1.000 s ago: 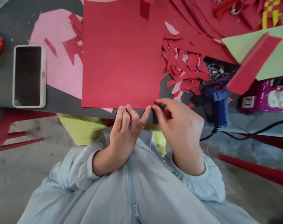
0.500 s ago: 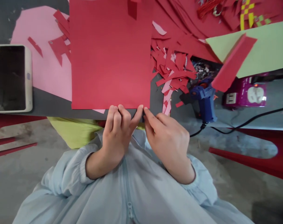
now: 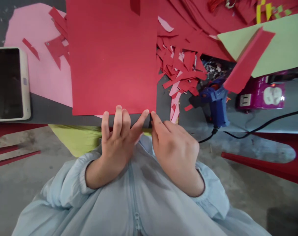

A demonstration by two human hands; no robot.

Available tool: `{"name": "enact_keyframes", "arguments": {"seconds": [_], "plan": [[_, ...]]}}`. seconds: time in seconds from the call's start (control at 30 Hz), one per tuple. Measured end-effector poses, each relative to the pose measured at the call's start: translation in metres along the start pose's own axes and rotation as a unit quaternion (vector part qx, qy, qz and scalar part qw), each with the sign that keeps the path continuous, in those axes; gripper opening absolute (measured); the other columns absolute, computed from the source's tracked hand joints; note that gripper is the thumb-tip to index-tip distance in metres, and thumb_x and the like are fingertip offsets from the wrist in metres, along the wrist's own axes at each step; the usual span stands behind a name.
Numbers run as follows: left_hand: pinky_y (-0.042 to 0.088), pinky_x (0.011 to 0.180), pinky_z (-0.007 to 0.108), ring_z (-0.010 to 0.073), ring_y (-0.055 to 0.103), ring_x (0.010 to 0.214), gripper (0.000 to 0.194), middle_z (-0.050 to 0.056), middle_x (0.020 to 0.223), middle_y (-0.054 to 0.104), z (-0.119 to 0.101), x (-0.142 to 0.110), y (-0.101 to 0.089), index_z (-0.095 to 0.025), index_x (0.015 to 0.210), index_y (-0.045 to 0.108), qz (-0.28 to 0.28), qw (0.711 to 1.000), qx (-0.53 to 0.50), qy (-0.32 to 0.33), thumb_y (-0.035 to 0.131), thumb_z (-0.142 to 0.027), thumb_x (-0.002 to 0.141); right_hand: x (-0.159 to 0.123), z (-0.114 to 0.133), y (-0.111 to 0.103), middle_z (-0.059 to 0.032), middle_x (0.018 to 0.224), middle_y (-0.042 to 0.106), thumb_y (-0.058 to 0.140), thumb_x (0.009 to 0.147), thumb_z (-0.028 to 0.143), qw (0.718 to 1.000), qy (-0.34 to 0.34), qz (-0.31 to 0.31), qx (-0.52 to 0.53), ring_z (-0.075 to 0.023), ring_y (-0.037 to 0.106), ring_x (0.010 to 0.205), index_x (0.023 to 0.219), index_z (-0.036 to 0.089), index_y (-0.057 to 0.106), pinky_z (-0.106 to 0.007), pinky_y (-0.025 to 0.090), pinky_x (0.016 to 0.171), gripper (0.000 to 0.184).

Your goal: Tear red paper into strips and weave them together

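Red paper point(image 3: 112, 62), one big flat sheet of it, lay on the dark table point(image 3: 49, 109) straight in front of the person, just beyond both hands, its near edge running close to the table's own edge. From where I stood, the left hand point(image 3: 116, 147) was loosely open, back upward and fingers spread, with two middle fingertips reaching over that near edge and the thumb side stretched towards the near right corner. The right hand point(image 3: 176, 154) was bent, its fingers drawn together, and the tip of its pointing finger came right up to that same corner, almost meeting the left hand. I couldn't tell whether it was pinching the paper or only touching it, because its own knuckles hid the rest.

A pink sheet point(image 3: 48, 26) lay partly under the red one, on the left, with a phone point(image 3: 6, 83) beside it. On the right was a heap of red and pink scraps point(image 3: 185, 65), and next to that a blue glue gun point(image 3: 216, 105). Farther right, a purple box point(image 3: 260, 95) with a socket in it sat near a pale green sheet point(image 3: 281, 46), and a folded red strip point(image 3: 249, 62) slanted across the green sheet's near side.
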State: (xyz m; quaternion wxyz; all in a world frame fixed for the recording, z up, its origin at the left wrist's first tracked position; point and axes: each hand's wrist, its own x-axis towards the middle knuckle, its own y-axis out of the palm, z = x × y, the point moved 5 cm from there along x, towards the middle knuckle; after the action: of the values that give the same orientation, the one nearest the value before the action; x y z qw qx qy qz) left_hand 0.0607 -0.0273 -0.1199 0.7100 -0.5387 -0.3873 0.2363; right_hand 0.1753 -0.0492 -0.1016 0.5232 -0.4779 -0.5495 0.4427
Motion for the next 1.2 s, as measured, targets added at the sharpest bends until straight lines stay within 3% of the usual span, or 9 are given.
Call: {"name": "enact_keyframes", "arguments": {"seconds": [0.17,0.3,0.47,0.63,0.8,1.0,1.2], "plan": [[0.021,0.119,0.057,0.0296,0.049,0.137,0.056,0.011,0.136,0.061,0.019,0.003,-0.006,-0.03,0.148,0.044,0.002,0.997,-0.074,0.024,0.056,-0.048,0.096,0.0,0.002,-0.003,0.002,0.06,0.058,0.054,0.093,0.014,1.0,-0.004,0.018,0.0,-0.0141,0.054,0.056,0.125,0.009,0.069,-0.029,0.034,0.053,0.036],[0.015,0.119,0.062,0.0303,0.046,0.139,0.057,0.009,0.14,0.06,0.039,0.004,-0.005,-0.036,0.149,0.04,0.038,0.988,-0.145,0.028,0.055,-0.05,0.096,0.001,0.003,-0.003,0.0026,0.057,0.055,0.051,0.094,0.013,1.0,0.005,0.016,-0.004,-0.0139,0.053,0.054,0.122,0.011,0.071,-0.03,0.032,0.051,0.034],[0.015,0.117,0.068,0.0338,0.046,0.14,0.062,0.008,0.14,0.059,0.061,0.0,-0.004,-0.041,0.15,0.038,0.063,0.984,-0.164,0.018,0.06,-0.053,0.092,0.001,0.003,-0.003,0.0023,0.056,0.055,0.049,0.094,0.013,1.0,0.0,0.018,-0.001,-0.0134,0.051,0.053,0.121,0.01,0.071,-0.029,0.032,0.051,0.035],[0.02,0.115,0.069,0.0359,0.048,0.138,0.066,0.011,0.137,0.061,0.072,-0.006,-0.009,-0.039,0.15,0.04,0.043,0.991,-0.118,0.042,0.065,-0.051,0.09,0.001,0.004,-0.004,0.0017,0.057,0.056,0.049,0.094,0.013,1.0,-0.011,0.025,-0.006,-0.014,0.051,0.054,0.123,0.008,0.07,-0.03,0.031,0.05,0.036],[0.015,0.117,0.072,0.0337,0.043,0.143,0.06,0.006,0.135,0.062,0.087,-0.012,-0.007,-0.044,0.146,0.043,0.083,0.982,-0.166,-0.022,0.065,-0.049,0.091,0.002,0.006,-0.005,0.0017,0.056,0.056,0.05,0.092,0.011,1.0,-0.012,0.021,-0.019,-0.0137,0.05,0.053,0.122,0.008,0.071,-0.03,0.031,0.05,0.036],[0.01,0.116,0.075,0.0366,0.038,0.146,0.059,0.006,0.138,0.061,0.101,-0.019,-0.008,-0.05,0.145,0.043,0.089,0.981,-0.155,-0.072,0.064,-0.052,0.09,0.003,0.007,-0.005,0.0027,0.054,0.055,0.05,0.091,0.009,0.999,-0.012,0.017,-0.042,-0.0122,0.048,0.051,0.12,0.01,0.072,-0.028,0.027,0.049,0.037],[0.01,0.116,0.077,0.0388,0.033,0.148,0.056,0.007,0.147,0.054,0.11,-0.025,-0.012,-0.047,0.145,0.046,0.1,0.98,-0.141,-0.1,0.061,-0.054,0.091,0.002,0.007,-0.005,0.0024,0.054,0.055,0.05,0.089,0.008,0.999,-0.013,0.016,-0.043,-0.0122,0.048,0.051,0.117,0.01,0.073,-0.027,0.027,0.049,0.037]]}}
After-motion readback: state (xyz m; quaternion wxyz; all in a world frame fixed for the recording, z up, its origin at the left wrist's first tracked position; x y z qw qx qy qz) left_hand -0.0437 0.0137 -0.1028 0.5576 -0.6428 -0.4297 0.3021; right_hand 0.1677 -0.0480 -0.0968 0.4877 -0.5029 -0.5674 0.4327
